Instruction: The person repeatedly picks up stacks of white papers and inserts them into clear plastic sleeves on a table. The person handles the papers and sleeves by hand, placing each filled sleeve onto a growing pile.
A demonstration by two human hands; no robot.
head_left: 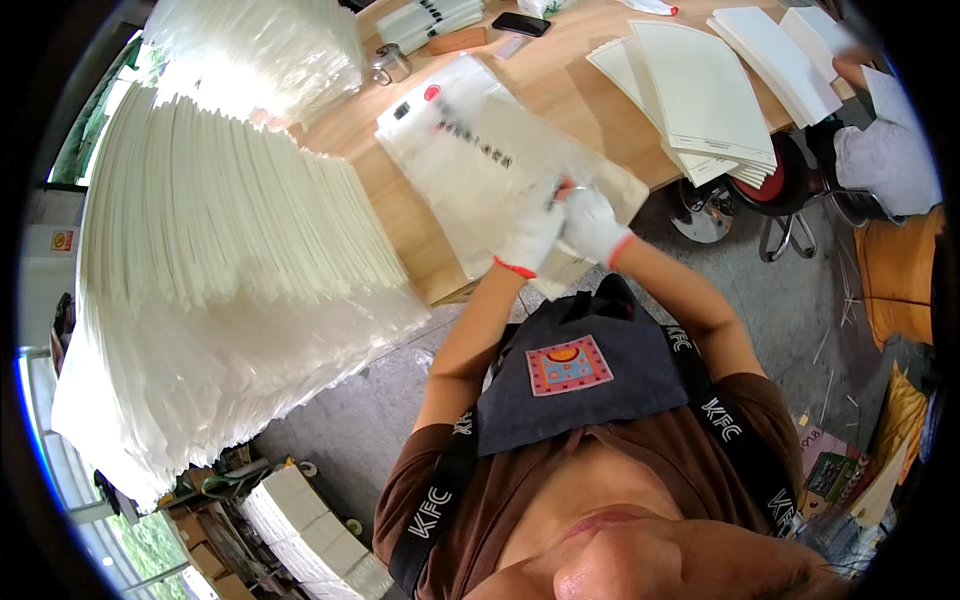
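Both my hands wear white gloves with red cuffs and meet at the near edge of a wooden table [560, 80]. My left hand [532, 232] and my right hand [592, 224] pinch the near end of a clear plastic bag [480, 150] that lies flat on the table and has printed marks on it. The fingers of both hands are closed on the bag's edge, touching each other.
A tall stack of white plastic bags [220, 260] fills the left. Fan-shaped white paper sheets [700, 90] lie at the table's right, with a phone [520, 22] and small metal tin [390, 62] at the back. Another person [885, 150] sits at the right by a stool [770, 190].
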